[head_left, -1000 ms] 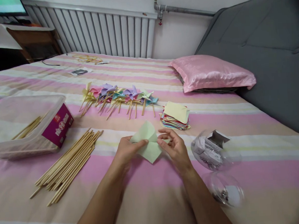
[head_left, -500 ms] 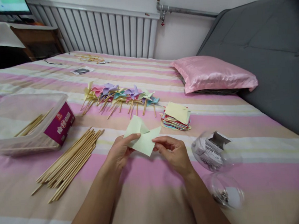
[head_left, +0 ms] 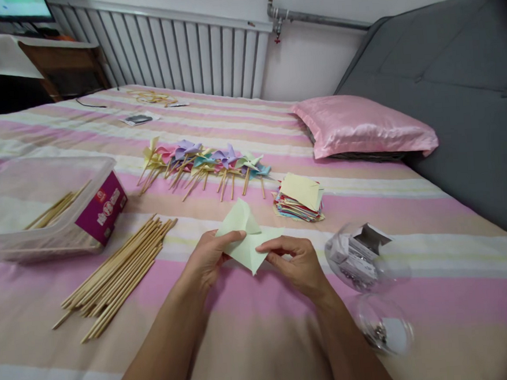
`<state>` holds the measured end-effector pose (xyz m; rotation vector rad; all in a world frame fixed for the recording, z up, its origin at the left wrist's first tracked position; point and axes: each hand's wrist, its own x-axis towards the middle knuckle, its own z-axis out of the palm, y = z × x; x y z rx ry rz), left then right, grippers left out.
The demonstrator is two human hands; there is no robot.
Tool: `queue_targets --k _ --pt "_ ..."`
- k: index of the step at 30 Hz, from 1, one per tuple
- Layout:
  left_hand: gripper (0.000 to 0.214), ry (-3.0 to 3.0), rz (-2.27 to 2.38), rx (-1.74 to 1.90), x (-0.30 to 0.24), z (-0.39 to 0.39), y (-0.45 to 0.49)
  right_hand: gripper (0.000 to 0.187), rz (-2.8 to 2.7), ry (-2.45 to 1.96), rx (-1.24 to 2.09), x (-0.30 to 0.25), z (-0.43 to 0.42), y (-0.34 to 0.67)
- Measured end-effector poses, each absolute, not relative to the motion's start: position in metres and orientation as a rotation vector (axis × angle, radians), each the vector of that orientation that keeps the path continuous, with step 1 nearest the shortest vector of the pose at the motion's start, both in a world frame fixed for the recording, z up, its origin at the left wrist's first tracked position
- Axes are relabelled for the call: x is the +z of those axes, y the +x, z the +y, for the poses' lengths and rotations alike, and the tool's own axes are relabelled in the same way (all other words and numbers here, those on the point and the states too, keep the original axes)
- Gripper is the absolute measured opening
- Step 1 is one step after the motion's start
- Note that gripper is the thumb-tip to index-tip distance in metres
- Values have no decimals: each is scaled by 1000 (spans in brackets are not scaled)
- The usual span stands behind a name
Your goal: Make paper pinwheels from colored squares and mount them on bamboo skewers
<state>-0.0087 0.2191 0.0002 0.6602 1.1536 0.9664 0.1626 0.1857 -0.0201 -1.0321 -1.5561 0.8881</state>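
A pale green sheet of paper (head_left: pixel 245 251), cut and partly curled into pinwheel blades, is held above the bed between both hands. My left hand (head_left: pixel 210 255) grips its left side, the thumb pressing on top near the middle. My right hand (head_left: pixel 292 262) pinches its right part between thumb and fingers. Beyond the paper lies a row of finished paper pinwheels (head_left: pixel 203 159) on sticks, in yellow, pink, purple, blue and green. To the right of them sits a stack of coloured paper sheets (head_left: pixel 300 192), a pale yellow one on top.
Wooden sticks (head_left: pixel 120 274) lie in a bundle at the left, beside a clear plastic box (head_left: pixel 103 215) with more sticks. On the right stand a clear container (head_left: pixel 356 258) with small boxes and a clear dish (head_left: pixel 387 331) with small metal pieces. A pink pillow (head_left: pixel 362 124) lies behind.
My right hand's fingers have shifted inward over the paper, and its right part is bent towards the middle. The left thumb has slid slightly right.
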Motion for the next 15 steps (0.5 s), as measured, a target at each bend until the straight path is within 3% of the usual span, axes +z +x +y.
queue_targets --k 15 --pt "28 709 1165 970 1 216 -5 11 -1498 -1067 1024 -22 189 163"
